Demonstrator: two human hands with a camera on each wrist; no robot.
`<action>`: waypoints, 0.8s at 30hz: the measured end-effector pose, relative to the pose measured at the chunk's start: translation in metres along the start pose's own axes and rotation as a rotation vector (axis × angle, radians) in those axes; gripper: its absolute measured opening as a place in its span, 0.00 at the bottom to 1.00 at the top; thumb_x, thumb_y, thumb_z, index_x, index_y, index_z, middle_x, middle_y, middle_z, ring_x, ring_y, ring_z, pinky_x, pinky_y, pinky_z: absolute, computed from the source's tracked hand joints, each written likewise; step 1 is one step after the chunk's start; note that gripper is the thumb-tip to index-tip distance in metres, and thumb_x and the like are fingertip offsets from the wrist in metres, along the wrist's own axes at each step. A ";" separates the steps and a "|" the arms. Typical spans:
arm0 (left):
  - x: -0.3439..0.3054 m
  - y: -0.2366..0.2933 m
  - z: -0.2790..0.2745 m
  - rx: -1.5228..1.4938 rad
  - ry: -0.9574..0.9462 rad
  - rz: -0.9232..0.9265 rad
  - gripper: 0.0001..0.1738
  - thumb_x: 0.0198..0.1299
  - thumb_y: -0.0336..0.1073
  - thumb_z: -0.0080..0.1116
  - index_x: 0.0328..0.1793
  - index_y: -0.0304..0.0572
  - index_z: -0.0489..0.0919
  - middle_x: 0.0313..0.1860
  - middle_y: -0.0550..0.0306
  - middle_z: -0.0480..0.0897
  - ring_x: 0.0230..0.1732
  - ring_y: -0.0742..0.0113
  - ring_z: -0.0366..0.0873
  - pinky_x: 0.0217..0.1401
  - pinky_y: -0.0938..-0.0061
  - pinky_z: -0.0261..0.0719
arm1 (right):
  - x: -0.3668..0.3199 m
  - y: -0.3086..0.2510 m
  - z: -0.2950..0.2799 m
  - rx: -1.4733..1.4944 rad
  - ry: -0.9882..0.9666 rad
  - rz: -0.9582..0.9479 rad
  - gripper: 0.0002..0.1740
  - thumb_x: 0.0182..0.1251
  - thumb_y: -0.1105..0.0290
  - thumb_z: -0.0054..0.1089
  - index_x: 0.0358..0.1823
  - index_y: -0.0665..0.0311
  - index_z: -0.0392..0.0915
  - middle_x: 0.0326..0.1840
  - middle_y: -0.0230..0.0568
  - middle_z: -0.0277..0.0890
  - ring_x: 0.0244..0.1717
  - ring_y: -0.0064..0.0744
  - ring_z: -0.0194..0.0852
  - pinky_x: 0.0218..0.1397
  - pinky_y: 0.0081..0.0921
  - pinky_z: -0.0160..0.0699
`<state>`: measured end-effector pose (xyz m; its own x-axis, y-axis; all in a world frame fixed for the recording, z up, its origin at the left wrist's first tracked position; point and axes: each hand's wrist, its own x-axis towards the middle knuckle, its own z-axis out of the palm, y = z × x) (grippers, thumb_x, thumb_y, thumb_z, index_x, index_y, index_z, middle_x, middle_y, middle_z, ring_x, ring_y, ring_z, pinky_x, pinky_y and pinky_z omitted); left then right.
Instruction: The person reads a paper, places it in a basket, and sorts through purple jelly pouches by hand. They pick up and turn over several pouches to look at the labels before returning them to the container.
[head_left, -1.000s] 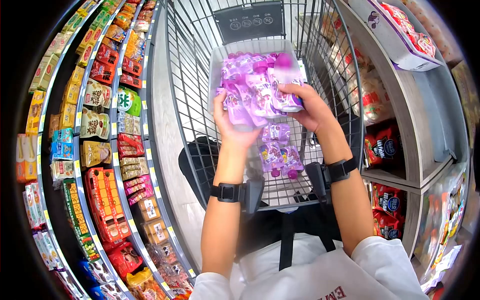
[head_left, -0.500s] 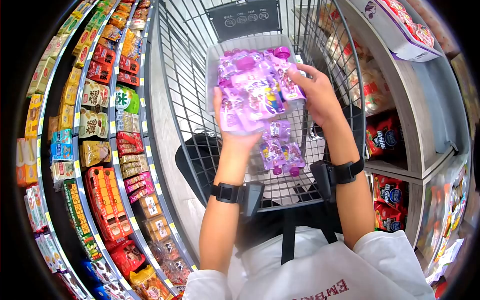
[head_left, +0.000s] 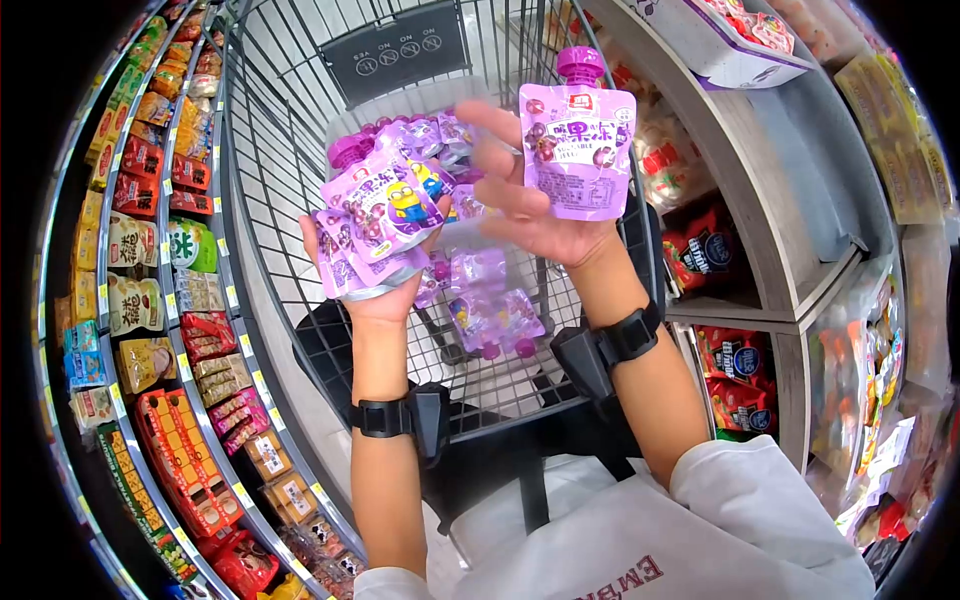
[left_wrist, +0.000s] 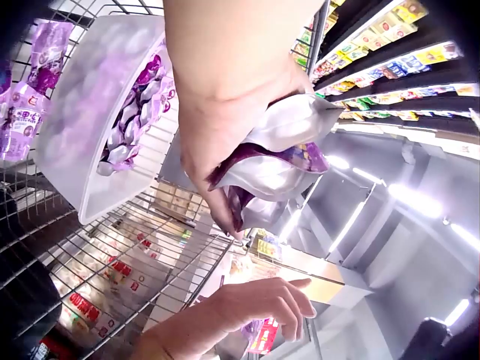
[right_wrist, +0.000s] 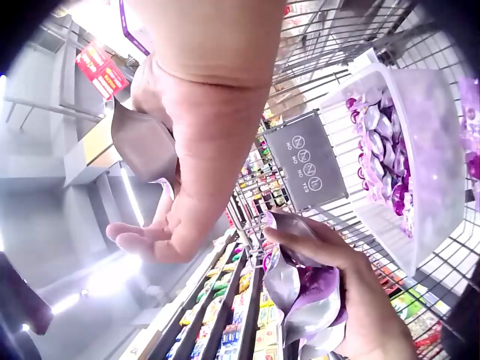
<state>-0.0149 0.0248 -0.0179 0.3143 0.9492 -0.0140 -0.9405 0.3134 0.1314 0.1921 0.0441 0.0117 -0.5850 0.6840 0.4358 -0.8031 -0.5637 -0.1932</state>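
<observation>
My left hand (head_left: pixel 388 302) grips a stack of purple grape jelly pouches (head_left: pixel 375 210) with magenta caps, in front of a clear plastic bin (head_left: pixel 440 95). Silver pouch bottoms (left_wrist: pixel 274 176) fan out from its palm in the left wrist view. One single jelly pouch (head_left: pixel 578 150) stands upright, cap up and printed side toward my head, held at the thumb side of my right hand (head_left: pixel 550 225). The other right fingers (right_wrist: pixel 142 244) stretch out past it, blurred in the head view. More jelly pouches (right_wrist: pixel 382 142) fill the bin.
The bin sits in a wire shopping cart (head_left: pixel 270 180) with a grey sign panel (head_left: pixel 395 52). Several loose pouches (head_left: pixel 495 315) lie on the cart floor near me. Snack shelves (head_left: pixel 150 300) run along the left; a wooden shelf unit (head_left: pixel 745 200) stands close on the right.
My right hand has taken one pouch off the stack and raised it toward my head. The left hand has shifted left with the rest of the stack. The head view has turned somewhat right.
</observation>
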 end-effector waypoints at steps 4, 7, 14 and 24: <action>0.000 -0.002 -0.001 0.000 -0.033 -0.010 0.49 0.57 0.67 0.57 0.77 0.45 0.59 0.75 0.41 0.61 0.75 0.41 0.56 0.77 0.40 0.51 | 0.001 0.000 -0.003 0.019 -0.116 0.069 0.44 0.72 0.44 0.41 0.76 0.73 0.47 0.54 0.51 0.74 0.29 0.25 0.72 0.29 0.26 0.75; 0.001 -0.003 -0.001 0.047 0.040 0.036 0.50 0.56 0.67 0.57 0.77 0.44 0.58 0.75 0.41 0.61 0.75 0.41 0.57 0.77 0.41 0.52 | 0.001 0.000 0.002 0.013 -0.091 0.070 0.42 0.74 0.48 0.40 0.75 0.75 0.48 0.52 0.53 0.74 0.26 0.26 0.74 0.26 0.25 0.78; 0.003 0.002 -0.008 -0.198 -0.139 -0.045 0.49 0.56 0.70 0.53 0.77 0.48 0.59 0.75 0.43 0.61 0.74 0.38 0.58 0.74 0.32 0.51 | -0.004 -0.002 0.017 -1.264 -0.070 -0.011 0.51 0.68 0.39 0.48 0.75 0.77 0.48 0.49 0.56 0.75 0.32 0.31 0.80 0.32 0.26 0.83; 0.005 0.003 -0.005 0.151 0.110 0.117 0.49 0.57 0.70 0.54 0.75 0.44 0.61 0.72 0.43 0.66 0.71 0.43 0.63 0.71 0.39 0.60 | 0.009 0.009 0.002 -1.571 0.508 0.016 0.27 0.62 0.59 0.66 0.58 0.66 0.74 0.55 0.38 0.75 0.50 0.28 0.76 0.55 0.28 0.76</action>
<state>-0.0163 0.0307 -0.0230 0.1805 0.9788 -0.0969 -0.9370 0.2010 0.2856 0.1798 0.0444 0.0153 -0.3150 0.9334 0.1717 0.0658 0.2019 -0.9772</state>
